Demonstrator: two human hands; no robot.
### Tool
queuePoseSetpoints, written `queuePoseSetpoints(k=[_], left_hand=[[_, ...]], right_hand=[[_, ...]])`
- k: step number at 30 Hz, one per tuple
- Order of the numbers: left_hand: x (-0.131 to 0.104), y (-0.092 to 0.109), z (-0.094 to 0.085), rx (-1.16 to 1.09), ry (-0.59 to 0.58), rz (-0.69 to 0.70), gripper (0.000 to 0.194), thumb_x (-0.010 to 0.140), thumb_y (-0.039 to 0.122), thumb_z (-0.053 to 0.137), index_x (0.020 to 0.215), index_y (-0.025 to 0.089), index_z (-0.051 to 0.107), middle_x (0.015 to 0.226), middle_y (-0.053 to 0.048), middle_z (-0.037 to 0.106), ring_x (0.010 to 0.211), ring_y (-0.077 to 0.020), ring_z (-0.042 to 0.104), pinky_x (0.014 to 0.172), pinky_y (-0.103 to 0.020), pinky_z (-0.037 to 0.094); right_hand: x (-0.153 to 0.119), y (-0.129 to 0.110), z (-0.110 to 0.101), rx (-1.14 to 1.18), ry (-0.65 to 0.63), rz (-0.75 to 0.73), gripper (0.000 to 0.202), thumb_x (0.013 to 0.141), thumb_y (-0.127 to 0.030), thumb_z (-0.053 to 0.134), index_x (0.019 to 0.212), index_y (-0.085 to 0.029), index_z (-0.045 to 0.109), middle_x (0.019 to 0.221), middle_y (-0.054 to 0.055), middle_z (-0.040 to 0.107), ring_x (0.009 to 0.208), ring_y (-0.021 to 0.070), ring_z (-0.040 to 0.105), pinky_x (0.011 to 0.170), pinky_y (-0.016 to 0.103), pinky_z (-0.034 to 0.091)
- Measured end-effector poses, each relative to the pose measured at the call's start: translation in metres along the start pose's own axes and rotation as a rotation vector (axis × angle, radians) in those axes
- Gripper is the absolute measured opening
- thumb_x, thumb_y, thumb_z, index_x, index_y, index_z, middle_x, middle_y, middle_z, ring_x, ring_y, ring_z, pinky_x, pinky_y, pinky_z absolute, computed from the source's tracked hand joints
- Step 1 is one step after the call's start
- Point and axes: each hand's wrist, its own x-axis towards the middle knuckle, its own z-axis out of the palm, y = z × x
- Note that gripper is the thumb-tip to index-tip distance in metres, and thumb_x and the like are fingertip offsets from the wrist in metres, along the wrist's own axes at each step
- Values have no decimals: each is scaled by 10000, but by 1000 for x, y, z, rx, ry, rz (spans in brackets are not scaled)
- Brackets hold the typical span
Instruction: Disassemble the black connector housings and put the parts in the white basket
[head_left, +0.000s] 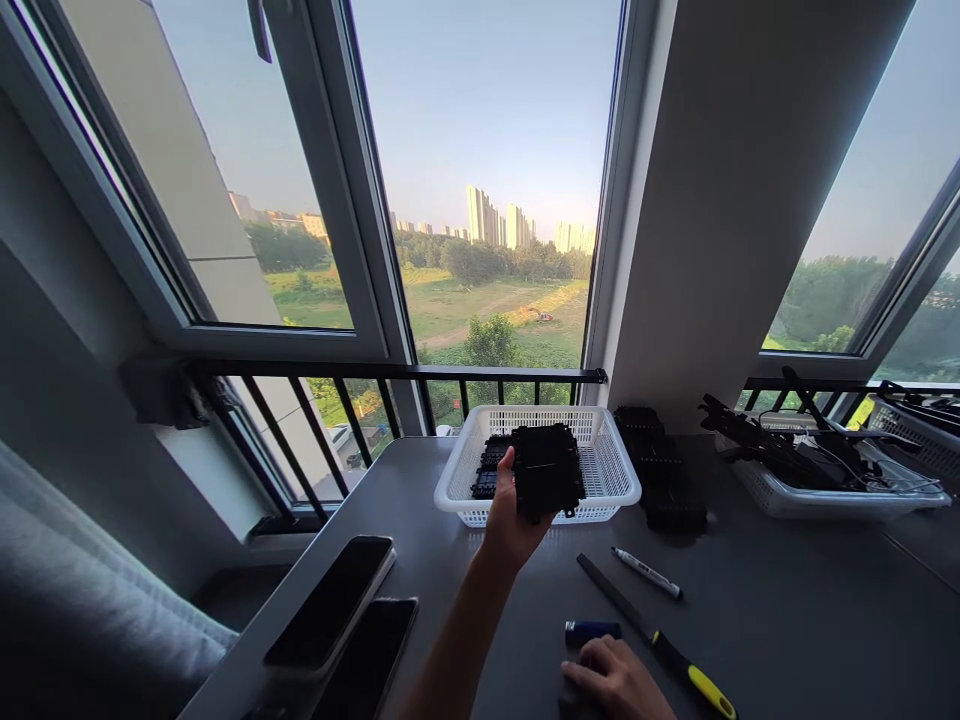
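My left hand (511,525) is closed around a black rectangular plastic part (547,470) with small tabs along its edges, raised in front of the white basket (461,508). Its thumb lies along the part's left side. Behind it, more black plastic parts (489,468) of a similar look sit inside the basket. Low on the table, my right hand (619,680) has its fingers curled over a dark object at the bottom edge, too dim to name. Just beyond those fingers lies a small blue cylindrical object (592,632).
Right of my right hand lie a file (611,590) with a black and yellow handle and a white marker (649,573). Two phones (334,600) rest at left. Stacked black parts (660,470) stand beside the basket; another basket (832,500) of black pieces is farther right.
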Motion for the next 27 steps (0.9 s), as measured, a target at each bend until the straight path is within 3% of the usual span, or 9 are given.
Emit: queuePoseSetpoints(k=[3, 7, 15, 18, 21, 24, 27], left_hand=[[-1, 1, 1, -52, -9, -50, 535, 870, 475, 517, 1331, 203, 501, 1091, -77, 719, 1022, -250, 671, 903, -404, 525], [-4, 5, 9, -136, -23, -96, 518, 909, 491, 462, 1308, 168, 533, 1057, -79, 733, 964, -238, 693, 882, -367, 536], [-7, 7, 15, -173, -9, -134, 470, 924, 477, 442, 1198, 145, 630, 908, -67, 757, 833, -220, 717, 816, -335, 556], [-6, 6, 14, -178, -37, -149, 469, 911, 491, 461, 1133, 129, 660, 882, -71, 754, 833, -221, 715, 782, -312, 560], [-6, 6, 13, -173, -49, -144, 442, 896, 493, 490, 1088, 141, 676, 869, -64, 750, 811, -215, 714, 728, -292, 561], [-5, 5, 13, -159, -23, -149, 404, 889, 482, 508, 1019, 146, 689, 811, -57, 741, 762, -206, 708, 672, -276, 553], [-3, 3, 12, -175, -50, -161, 412, 888, 486, 499, 944, 127, 694, 785, -65, 734, 720, -204, 700, 643, -277, 547]], right_hand=[[1, 1, -2, 88, 23, -4, 351, 863, -284, 603, 1208, -303, 665, 1036, 93, 702, 904, 245, 654, 809, 335, 512], [2, -8, -27, 445, 128, 34, 351, 942, -388, 471, 1191, -242, 672, 1019, 96, 702, 879, 213, 663, 798, 295, 513], [27, -19, -91, 985, 500, 324, 472, 835, -573, 583, 993, -151, 721, 793, 78, 664, 666, 181, 577, 563, 262, 488], [41, -17, -109, 1054, 579, 376, 480, 801, -584, 622, 961, -142, 717, 644, 20, 580, 477, 96, 424, 404, 204, 364], [56, -17, -128, 1104, 657, 351, 463, 763, -573, 671, 910, -136, 711, 581, -15, 515, 435, 60, 334, 366, 180, 278], [70, -21, -151, 1144, 755, 342, 432, 744, -565, 695, 810, -137, 690, 530, -43, 445, 423, 47, 290, 361, 173, 241], [82, -25, -174, 1090, 830, 315, 425, 751, -563, 686, 756, -138, 681, 528, -38, 458, 434, 58, 335, 378, 181, 287]])
